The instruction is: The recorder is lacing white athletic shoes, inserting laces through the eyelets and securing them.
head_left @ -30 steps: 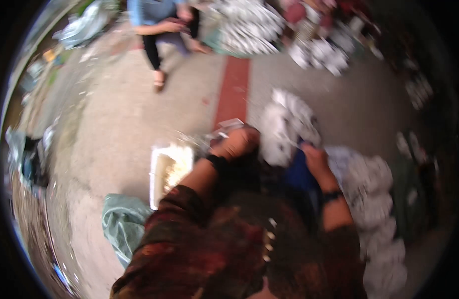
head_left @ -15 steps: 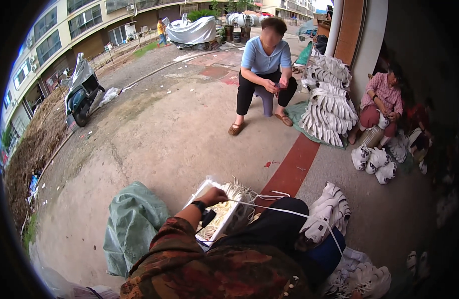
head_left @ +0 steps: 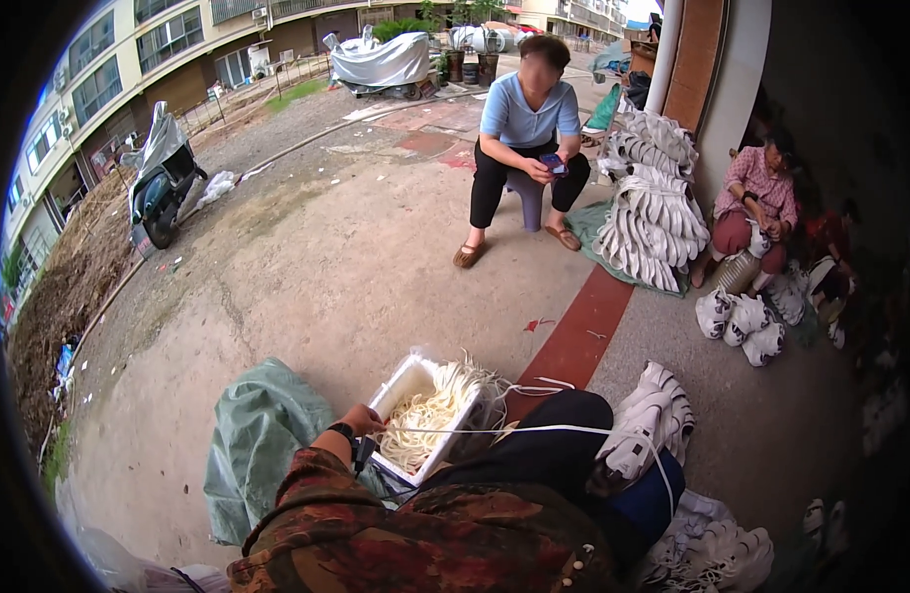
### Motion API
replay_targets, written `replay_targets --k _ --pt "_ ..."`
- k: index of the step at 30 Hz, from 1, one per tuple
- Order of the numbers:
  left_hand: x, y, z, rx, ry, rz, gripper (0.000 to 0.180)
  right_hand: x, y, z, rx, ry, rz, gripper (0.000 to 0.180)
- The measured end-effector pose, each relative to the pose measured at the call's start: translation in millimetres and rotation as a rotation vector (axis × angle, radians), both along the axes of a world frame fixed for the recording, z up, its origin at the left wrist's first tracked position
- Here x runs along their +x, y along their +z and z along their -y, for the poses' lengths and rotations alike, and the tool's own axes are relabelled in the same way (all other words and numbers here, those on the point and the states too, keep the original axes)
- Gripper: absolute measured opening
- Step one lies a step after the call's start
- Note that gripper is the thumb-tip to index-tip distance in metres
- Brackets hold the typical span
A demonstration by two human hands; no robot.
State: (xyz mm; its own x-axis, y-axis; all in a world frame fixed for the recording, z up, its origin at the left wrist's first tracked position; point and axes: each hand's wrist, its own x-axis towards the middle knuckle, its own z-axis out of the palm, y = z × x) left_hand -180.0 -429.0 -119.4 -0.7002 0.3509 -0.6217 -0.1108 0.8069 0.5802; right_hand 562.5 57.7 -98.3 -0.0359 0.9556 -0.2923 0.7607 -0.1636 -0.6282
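My left hand (head_left: 364,419), at the left edge of a white foam box (head_left: 384,400), has its fingers closed on the end of a long white shoelace (head_left: 504,431). The lace stretches taut to the right across my dark-trousered legs, then bends down over a blue surface (head_left: 653,489) beside my right thigh. Pale laces (head_left: 425,415) lie heaped in the box, some hanging over its right side. White shoe uppers (head_left: 653,415) with dark stripes are bunched by my right knee. My right hand does not show.
A green sack (head_left: 262,435) stands left of the box. More white uppers (head_left: 717,553) lie at lower right. Ahead, a seated person (head_left: 529,119) holds a phone beside stacked uppers (head_left: 653,212). Another person (head_left: 761,193) works at right near bundled uppers (head_left: 746,321).
My left hand has moved left and slightly down from above the box, drawing the lace straighter. The laces inside the box show more. The person ahead has tilted the phone.
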Motion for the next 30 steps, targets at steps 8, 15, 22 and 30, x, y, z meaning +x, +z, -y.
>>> replay_targets --k 8,15,22,30 --pt "27 -23 -94 0.164 -0.268 -0.173 0.046 -7 -10 1 -0.245 -0.104 -0.116 0.029" --pt "100 109 -267 0.688 -0.483 0.507 0.019 -94 1 10 -0.340 0.128 -0.650 0.009" --pt "129 123 -370 0.952 -0.936 0.582 0.018 -323 147 -1 -0.027 0.822 -0.538 0.020" --pt "159 128 -401 0.864 -0.646 0.432 0.006 -363 129 -11 0.305 0.544 -0.467 0.011"
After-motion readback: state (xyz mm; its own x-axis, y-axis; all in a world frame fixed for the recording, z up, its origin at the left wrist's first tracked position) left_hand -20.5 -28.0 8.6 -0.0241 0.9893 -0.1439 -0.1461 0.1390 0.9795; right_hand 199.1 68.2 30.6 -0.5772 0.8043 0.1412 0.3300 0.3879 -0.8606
